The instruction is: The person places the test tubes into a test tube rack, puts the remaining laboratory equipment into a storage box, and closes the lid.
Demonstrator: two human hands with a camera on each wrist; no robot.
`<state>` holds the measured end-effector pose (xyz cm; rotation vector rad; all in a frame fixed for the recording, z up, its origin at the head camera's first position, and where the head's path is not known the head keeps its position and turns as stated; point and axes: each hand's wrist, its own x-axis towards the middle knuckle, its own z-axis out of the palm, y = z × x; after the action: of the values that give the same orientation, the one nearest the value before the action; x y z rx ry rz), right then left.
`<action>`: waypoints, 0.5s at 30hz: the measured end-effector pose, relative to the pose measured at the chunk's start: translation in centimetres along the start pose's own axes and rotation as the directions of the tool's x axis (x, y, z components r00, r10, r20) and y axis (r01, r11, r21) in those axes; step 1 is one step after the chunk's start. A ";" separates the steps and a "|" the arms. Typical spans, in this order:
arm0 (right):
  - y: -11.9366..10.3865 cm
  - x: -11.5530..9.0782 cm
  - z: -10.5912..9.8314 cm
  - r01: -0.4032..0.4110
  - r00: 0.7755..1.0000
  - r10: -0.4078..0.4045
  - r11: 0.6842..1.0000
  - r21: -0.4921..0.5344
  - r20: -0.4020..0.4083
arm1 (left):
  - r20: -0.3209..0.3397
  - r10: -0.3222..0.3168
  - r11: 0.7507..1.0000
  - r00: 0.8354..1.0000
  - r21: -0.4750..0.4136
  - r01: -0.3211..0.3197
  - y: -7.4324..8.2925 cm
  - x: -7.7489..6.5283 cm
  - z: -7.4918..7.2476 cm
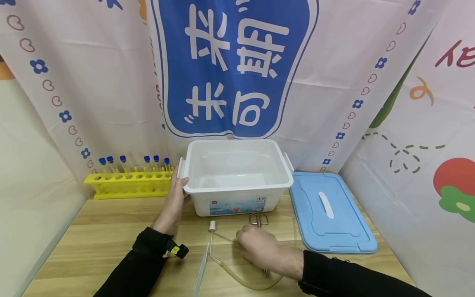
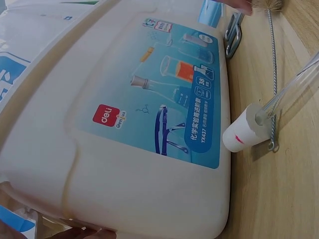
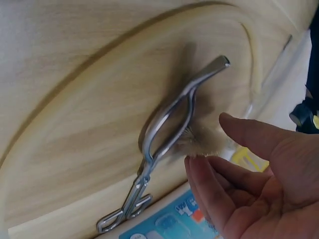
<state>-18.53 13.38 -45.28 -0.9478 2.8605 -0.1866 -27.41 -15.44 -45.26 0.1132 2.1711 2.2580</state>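
My left hand (image 1: 173,206) grips the left handle of a white plastic box (image 1: 237,187), its thumb on the near side; in the left wrist view only its fingertips (image 2: 102,234) show beneath the handle. My right hand (image 1: 265,249) hovers low over the table in front of the box, thumb and fingers apart with nothing between them. Just beyond the fingertips are the bristles of a test tube brush (image 3: 204,142). Beside the brush lie metal crucible tongs (image 3: 149,159), partly under my right hand in the head view. A white stopper (image 2: 244,132) with a glass tube stands near the box.
Yellowish rubber tubing (image 1: 245,284) curves over the near table. Left of it lies a thin pale blue strip-like tool (image 1: 201,270). A blue lid (image 1: 334,214) is at the right; a yellow rack (image 1: 130,187) with several blue-capped test tubes stands at the back left.
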 end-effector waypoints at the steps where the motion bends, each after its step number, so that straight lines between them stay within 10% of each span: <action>1: -0.1 0.1 0.1 -0.005 1.000 0.005 1.000 -0.015 0.000 | 0.000 0.000 1.000 1.000 0.001 0.000 0.0 0.0 0.0; 15: -0.7 0.7 1.0 0.032 0.998 -0.039 0.985 -0.169 -0.042 | -0.002 0.000 1.000 1.000 0.007 0.000 -0.2 0.2 -0.2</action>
<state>-18.47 12.31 -46.19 -1.0372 2.9396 0.0313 -27.61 -15.59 -45.41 0.1107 2.1802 2.2515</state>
